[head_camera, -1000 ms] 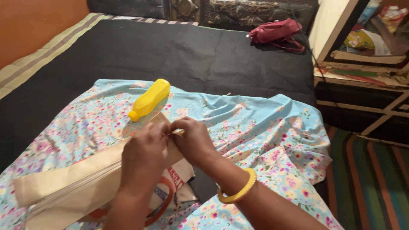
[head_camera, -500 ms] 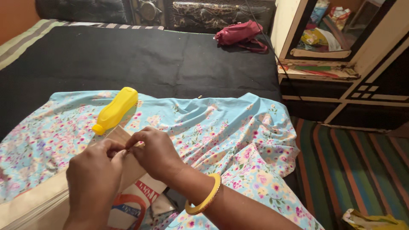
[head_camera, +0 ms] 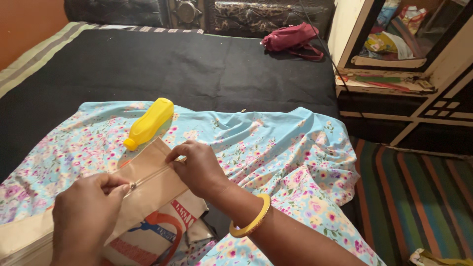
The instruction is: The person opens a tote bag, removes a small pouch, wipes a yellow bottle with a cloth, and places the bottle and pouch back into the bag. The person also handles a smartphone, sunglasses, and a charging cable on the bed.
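1. Beige zippered bag [head_camera: 148,182]: lies on the floral cloth at the near edge of the bed, its zipper running diagonally from lower left to upper right; a printed red and blue panel shows on its lower face.
2. Left hand [head_camera: 86,216]: fingers pinched shut on the zipper pull [head_camera: 132,186], partway along the zipper.
3. Right hand [head_camera: 197,167]: fingers clamped on the bag's upper end, just beyond the zipper; a yellow bangle [head_camera: 251,221] circles the wrist.
4. Floral cloth [head_camera: 276,148]: light blue with pink flowers, spread over the black bed cover [head_camera: 148,64] and hanging off its right edge.
5. Yellow bottle [head_camera: 149,123]: lies on its side on the cloth, just beside the bag's upper corner.
6. Maroon pouch [head_camera: 290,37]: at the far side of the bed, well apart from the hands.
7. Striped rug [head_camera: 419,197]: covers the floor to the right.
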